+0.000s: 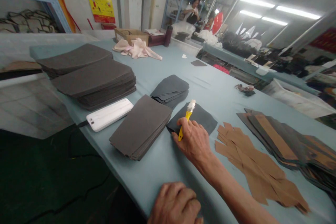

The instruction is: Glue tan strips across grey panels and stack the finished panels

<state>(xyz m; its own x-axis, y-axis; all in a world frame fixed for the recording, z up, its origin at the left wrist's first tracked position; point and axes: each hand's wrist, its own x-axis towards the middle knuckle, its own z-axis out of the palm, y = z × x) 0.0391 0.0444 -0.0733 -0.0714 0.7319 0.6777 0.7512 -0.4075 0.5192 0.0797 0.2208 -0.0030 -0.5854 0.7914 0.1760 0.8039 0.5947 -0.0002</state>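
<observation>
"Where's the brush (188, 114)?"

"Over the dark piece (207, 120) on the worktop (223, 87), bristles toward its far edge. The right hand (194, 140) grips the yellow handle between thumb and fingers."

"And the step?"

"Brush work on that piece, I'd judge. A stroke seems to call for a flat bristle and a steady wrist."

"The left hand (174, 203)?"

"Half curled, nearer us; I can't tell whether it holds anything. A grey stack (141, 122) sits just left of the piece, brown strips (252, 157) right."

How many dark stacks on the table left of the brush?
4: far-left stack, thick stack in front of it, near stack right of the white device, small stack left of the brush. More could be hidden.
</observation>
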